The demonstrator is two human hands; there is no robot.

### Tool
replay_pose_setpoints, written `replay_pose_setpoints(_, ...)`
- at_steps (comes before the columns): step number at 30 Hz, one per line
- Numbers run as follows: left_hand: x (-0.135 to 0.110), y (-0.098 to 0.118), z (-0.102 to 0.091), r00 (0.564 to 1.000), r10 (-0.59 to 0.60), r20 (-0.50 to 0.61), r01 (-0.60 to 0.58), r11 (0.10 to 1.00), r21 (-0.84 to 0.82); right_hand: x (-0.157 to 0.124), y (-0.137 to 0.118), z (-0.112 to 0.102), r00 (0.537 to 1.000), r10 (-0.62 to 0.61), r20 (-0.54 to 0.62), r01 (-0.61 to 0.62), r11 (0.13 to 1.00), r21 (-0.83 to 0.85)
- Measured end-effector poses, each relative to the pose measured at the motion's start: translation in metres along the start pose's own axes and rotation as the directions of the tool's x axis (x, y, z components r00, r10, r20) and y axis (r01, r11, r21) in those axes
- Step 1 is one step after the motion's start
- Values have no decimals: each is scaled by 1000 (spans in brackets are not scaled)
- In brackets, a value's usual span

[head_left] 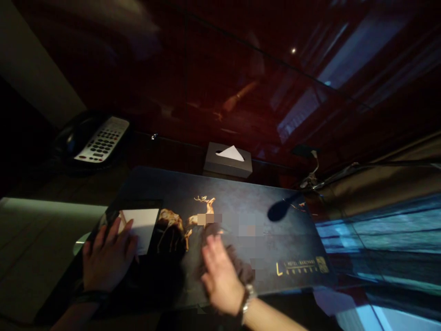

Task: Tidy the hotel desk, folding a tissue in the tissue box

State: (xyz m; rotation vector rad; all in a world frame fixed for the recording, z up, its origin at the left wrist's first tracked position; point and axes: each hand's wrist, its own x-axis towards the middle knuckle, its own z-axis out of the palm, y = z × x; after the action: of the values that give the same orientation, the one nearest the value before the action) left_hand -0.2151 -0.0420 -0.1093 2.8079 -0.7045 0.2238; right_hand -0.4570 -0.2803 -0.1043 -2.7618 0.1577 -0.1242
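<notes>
A large dark desk mat (268,257) with a gold deer print and gold lettering lies on the desk in front of me. My left hand (107,257) rests flat on its left end, fingers spread, touching a white notepad (142,225). My right hand (220,273) presses a dark cloth (241,266) onto the middle of the mat, fingers together over the cloth. The cloth shows only partly from under the hand.
A grey tissue box (227,161) stands behind the mat against a glossy dark red wall panel. A desk telephone (98,140) sits at the back left. A dark oval object (279,209) with a cable lies at the mat's right, near a window sill.
</notes>
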Motion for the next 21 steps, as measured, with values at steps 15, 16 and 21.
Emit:
replay_pose_setpoints(15,-36,137,13,988,72,136,-79,996,41,-235,318,-121,954,298,-3,-284,906,-313)
replay_pose_setpoints(16,-43,158,15,985,81,152,-87,996,32,-252,343,-121,932,354,-82,-362,884,-297)
replay_pose_setpoints(21,-57,218,23,968,104,229,-90,993,-72,-249,359,-93,919,326,-222,-360,924,-131)
